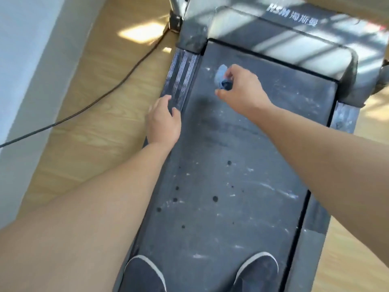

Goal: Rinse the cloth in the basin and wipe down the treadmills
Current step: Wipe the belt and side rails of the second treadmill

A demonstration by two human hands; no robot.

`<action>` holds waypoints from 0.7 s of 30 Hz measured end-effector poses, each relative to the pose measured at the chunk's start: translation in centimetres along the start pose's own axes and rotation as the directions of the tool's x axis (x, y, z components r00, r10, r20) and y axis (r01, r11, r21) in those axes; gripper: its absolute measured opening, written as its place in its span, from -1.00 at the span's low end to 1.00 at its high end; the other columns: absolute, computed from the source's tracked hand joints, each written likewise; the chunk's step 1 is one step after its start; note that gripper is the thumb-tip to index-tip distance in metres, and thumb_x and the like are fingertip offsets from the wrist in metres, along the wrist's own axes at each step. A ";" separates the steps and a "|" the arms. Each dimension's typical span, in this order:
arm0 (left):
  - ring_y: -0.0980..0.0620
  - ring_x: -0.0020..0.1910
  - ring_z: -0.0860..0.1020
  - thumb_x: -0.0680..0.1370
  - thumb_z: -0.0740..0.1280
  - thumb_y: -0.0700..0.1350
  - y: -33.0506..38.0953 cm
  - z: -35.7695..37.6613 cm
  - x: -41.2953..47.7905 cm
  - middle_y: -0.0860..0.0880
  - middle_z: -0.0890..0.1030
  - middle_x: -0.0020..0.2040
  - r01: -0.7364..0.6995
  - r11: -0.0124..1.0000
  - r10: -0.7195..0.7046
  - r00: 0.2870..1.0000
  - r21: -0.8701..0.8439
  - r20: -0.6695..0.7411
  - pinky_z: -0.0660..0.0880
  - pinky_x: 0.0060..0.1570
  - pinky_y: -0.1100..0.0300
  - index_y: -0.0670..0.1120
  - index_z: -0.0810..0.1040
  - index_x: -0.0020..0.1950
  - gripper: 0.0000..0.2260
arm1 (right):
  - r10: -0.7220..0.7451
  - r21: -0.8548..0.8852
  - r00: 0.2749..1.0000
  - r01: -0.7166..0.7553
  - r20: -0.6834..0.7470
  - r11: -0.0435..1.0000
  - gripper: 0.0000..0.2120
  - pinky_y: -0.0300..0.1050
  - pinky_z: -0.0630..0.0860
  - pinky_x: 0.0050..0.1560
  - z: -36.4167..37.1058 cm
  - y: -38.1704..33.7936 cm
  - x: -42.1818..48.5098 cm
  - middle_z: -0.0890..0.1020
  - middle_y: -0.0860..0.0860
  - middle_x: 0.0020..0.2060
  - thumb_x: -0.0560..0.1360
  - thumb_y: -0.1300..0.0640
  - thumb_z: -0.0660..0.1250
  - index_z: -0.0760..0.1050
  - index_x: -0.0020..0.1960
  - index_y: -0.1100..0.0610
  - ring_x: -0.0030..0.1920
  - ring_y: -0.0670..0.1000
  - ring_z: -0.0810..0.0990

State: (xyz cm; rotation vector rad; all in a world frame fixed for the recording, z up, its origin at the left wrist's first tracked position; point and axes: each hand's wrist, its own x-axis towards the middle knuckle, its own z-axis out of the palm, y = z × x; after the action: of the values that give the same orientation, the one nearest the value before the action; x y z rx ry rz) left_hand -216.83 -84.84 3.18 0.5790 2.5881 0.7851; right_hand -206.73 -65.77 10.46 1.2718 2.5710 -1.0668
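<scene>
Blue cloth, R hand prob. curled

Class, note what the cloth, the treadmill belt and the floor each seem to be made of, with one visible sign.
Cloth: soft blue fabric, bunched into folds in the right hand; weave too blurred to tell.
Treadmill belt: dark matte rubber-like sheet, by its scuffs, pale streaks and dark wet-looking spots.
Floor: pale wood or wood-look laminate, by its grain lines and plank seams.
</scene>
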 end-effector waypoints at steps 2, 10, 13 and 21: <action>-0.07 0.66 0.27 0.71 0.21 -0.11 -1.6 1.2 1.6 -0.04 0.38 0.64 -0.170 0.977 0.169 0.985 0.127 0.020 0.22 0.56 -0.03 -0.10 0.38 0.63 -0.54 | -0.034 -0.214 0.989 0.065 0.147 0.975 -0.59 -0.01 0.51 0.04 2.1 0.2 1.6 0.51 0.09 0.22 0.52 0.02 0.42 0.47 0.33 0.06 0.12 0.14 0.54; -0.02 0.74 -0.11 0.76 -0.01 0.08 -8.0 5.5 2.4 -0.03 -0.08 0.77 -0.425 0.755 0.416 0.899 0.500 0.137 0.00 0.70 -0.09 -0.10 -0.04 0.76 -0.40 | -0.439 -0.413 0.897 0.381 -0.052 0.827 -0.57 0.16 0.37 0.44 9.3 4.9 4.2 0.33 0.22 0.52 0.61 0.16 0.22 0.37 0.44 0.27 0.50 0.29 0.30; -0.03 0.75 -0.06 0.72 0.04 0.04 -7.9 5.7 3.2 -0.04 -0.03 0.77 -0.456 0.738 0.458 0.880 0.497 0.126 0.01 0.70 -0.09 -0.11 0.02 0.75 -0.39 | -0.392 -0.465 0.916 0.386 0.089 0.797 -0.31 0.10 -0.05 0.66 11.7 6.3 6.7 0.01 0.19 0.67 0.72 -0.14 0.06 0.02 0.67 0.25 0.67 0.19 -0.05; -0.05 0.75 -0.11 0.73 0.04 0.01 -7.6 5.9 3.2 -0.05 -0.09 0.77 -0.444 0.734 0.420 0.891 0.513 0.170 0.00 0.70 -0.11 -0.12 -0.05 0.76 -0.38 | -0.342 -0.546 0.939 0.295 0.016 0.784 -0.29 0.07 -0.18 0.66 13.2 6.6 8.9 -0.16 0.12 0.68 0.72 -0.23 -0.12 -0.19 0.69 0.19 0.67 0.12 -0.21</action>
State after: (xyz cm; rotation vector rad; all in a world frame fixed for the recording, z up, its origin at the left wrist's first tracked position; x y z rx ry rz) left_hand -218.87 -86.51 -6.57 1.3932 2.6541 0.1217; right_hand -210.67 -65.24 -6.26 0.7663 2.9098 -0.2472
